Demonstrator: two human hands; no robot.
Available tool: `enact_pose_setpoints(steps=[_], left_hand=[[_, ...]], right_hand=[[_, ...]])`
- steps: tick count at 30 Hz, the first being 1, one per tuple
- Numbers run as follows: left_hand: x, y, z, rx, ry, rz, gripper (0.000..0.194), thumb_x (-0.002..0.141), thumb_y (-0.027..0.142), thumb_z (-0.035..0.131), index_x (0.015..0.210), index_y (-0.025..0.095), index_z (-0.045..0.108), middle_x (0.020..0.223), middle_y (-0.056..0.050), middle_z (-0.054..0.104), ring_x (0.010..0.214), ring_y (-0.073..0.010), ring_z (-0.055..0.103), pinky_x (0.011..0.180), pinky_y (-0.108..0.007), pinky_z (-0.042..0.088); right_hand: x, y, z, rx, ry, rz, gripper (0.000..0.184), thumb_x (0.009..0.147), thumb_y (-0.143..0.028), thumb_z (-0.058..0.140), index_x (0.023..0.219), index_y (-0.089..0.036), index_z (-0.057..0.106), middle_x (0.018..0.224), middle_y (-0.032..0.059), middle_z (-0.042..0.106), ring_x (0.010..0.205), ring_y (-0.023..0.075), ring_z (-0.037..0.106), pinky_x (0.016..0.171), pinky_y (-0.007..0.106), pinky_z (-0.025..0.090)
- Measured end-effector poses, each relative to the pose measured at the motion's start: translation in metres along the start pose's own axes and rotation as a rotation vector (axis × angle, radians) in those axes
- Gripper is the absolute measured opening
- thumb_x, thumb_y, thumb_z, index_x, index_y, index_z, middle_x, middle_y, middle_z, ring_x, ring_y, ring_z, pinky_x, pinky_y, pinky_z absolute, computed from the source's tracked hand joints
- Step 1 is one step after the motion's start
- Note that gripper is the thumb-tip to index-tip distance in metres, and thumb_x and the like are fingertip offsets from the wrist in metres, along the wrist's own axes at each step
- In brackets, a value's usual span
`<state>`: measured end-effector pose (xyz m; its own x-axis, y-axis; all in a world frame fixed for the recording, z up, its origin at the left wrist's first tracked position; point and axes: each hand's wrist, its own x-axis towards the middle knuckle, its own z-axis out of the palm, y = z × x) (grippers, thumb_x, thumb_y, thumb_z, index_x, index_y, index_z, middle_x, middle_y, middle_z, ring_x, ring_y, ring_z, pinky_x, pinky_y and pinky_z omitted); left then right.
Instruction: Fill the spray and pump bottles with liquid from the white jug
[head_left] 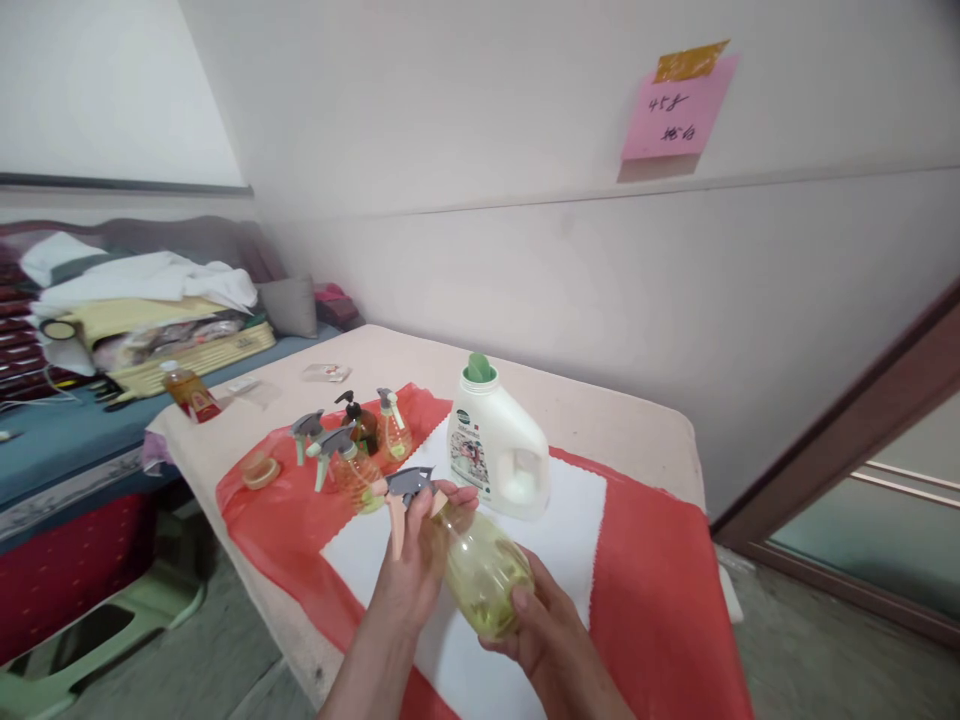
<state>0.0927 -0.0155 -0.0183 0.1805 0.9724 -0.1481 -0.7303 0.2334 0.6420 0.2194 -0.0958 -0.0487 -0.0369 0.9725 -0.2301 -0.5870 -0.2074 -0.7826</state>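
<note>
Both hands hold a yellowish clear spray bottle [486, 570], tilted above the table with its grey and peach trigger head pointing up to the left. My left hand [421, 555] is wrapped round the neck and collar, just under the trigger. The lower body of the bottle rests in the grip of my right hand [544, 620], thumb on its side. Some liquid seems to lie in the bottom. Right behind stands a white detergent jug [495, 440] with a green spout and a handle on its right.
More spray bottles [352, 470] and a dark pump bottle [361, 425] stand left on red plastic sheeting [660, 580], near a small round lid [260, 470]. A white cloth [577, 510] lies under the jug. A drink bottle [189, 392] leans at the far left edge.
</note>
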Motion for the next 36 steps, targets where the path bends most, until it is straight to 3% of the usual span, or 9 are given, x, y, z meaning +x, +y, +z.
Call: enact_pose_setpoints(steps=[4,9,15,18,21,24,27,32,36], left_hand=[[0.002,0.002,-0.003,0.032,-0.057,-0.052,0.035,0.076,0.051,0.068,0.084,0.017,0.067,0.101,-0.013,0.071,0.101,-0.0269,0.065,0.099,-0.041,0.041],[0.001,-0.003,-0.002,0.093,0.031,-0.029,0.031,0.077,0.050,0.067,0.074,0.020,0.058,0.100,-0.010,0.072,0.101,-0.0269,0.066,0.098,-0.040,0.039],[0.001,-0.006,0.000,0.181,0.115,0.053,0.033,0.076,0.050,0.068,0.074,0.021,0.054,0.100,-0.010,0.073,0.106,-0.0275,0.064,0.094,-0.038,0.040],[-0.001,-0.007,0.002,0.187,0.137,0.074,0.034,0.074,0.051,0.069,0.075,0.020,0.055,0.100,-0.011,0.073,0.105,-0.0286,0.064,0.092,-0.040,0.042],[-0.003,-0.009,0.004,0.168,0.155,0.071,0.033,0.074,0.051,0.069,0.076,0.021,0.055,0.101,-0.011,0.073,0.105,-0.0279,0.064,0.092,-0.040,0.042],[-0.003,-0.010,0.004,0.170,0.154,0.061,0.033,0.075,0.050,0.068,0.077,0.021,0.055,0.103,-0.011,0.072,0.106,-0.0280,0.064,0.091,-0.039,0.042],[-0.003,-0.009,0.003,0.166,0.130,0.031,0.032,0.077,0.051,0.066,0.077,0.021,0.054,0.105,-0.011,0.071,0.108,-0.0281,0.063,0.091,-0.039,0.041],[-0.005,-0.005,0.004,0.202,0.075,0.013,0.030,0.081,0.050,0.061,0.076,0.021,0.055,0.103,-0.009,0.072,0.105,-0.0279,0.064,0.089,-0.039,0.043],[-0.004,-0.004,0.003,0.221,0.039,0.026,0.026,0.083,0.045,0.061,0.074,0.021,0.055,0.099,-0.007,0.073,0.100,-0.0260,0.066,0.088,-0.038,0.043]], right_hand=[[0.001,-0.002,-0.003,0.003,-0.070,0.098,0.062,0.073,-0.062,0.066,0.119,-0.021,0.057,0.094,0.0090,0.068,0.071,0.0185,0.065,0.058,0.029,0.050],[0.000,0.005,0.001,-0.019,0.044,0.010,0.064,0.066,-0.058,0.074,0.117,-0.023,0.057,0.100,0.0071,0.066,0.078,0.0186,0.063,0.063,0.030,0.051],[-0.001,0.022,-0.003,-0.371,0.177,-0.337,0.069,0.063,-0.042,0.080,0.123,-0.030,0.050,0.116,0.0063,0.062,0.099,0.0262,0.060,0.084,0.041,0.051],[0.000,0.031,-0.011,-0.738,0.271,-0.639,0.063,0.065,-0.027,0.078,0.122,-0.033,0.053,0.132,0.0068,0.052,0.123,0.0323,0.049,0.102,0.049,0.042],[0.002,0.036,-0.015,-0.815,0.303,-0.776,0.057,0.069,-0.022,0.074,0.121,-0.036,0.055,0.136,0.0065,0.048,0.131,0.0343,0.041,0.106,0.054,0.037],[0.002,0.036,-0.012,-0.716,0.313,-0.703,0.065,0.062,-0.020,0.077,0.121,-0.035,0.055,0.132,0.0060,0.051,0.125,0.0335,0.046,0.103,0.051,0.040],[0.000,0.030,-0.006,-0.556,0.262,-0.490,0.071,0.056,-0.019,0.078,0.121,-0.033,0.052,0.123,0.0048,0.055,0.109,0.0286,0.057,0.090,0.042,0.049],[-0.004,0.014,0.003,-0.185,0.145,-0.198,0.076,0.050,-0.041,0.086,0.116,-0.031,0.050,0.105,0.0035,0.064,0.089,0.0235,0.062,0.074,0.035,0.050],[-0.007,0.009,0.005,0.002,0.062,0.032,0.065,0.055,-0.060,0.079,0.106,-0.027,0.054,0.093,0.0036,0.065,0.077,0.0217,0.062,0.064,0.035,0.049]])
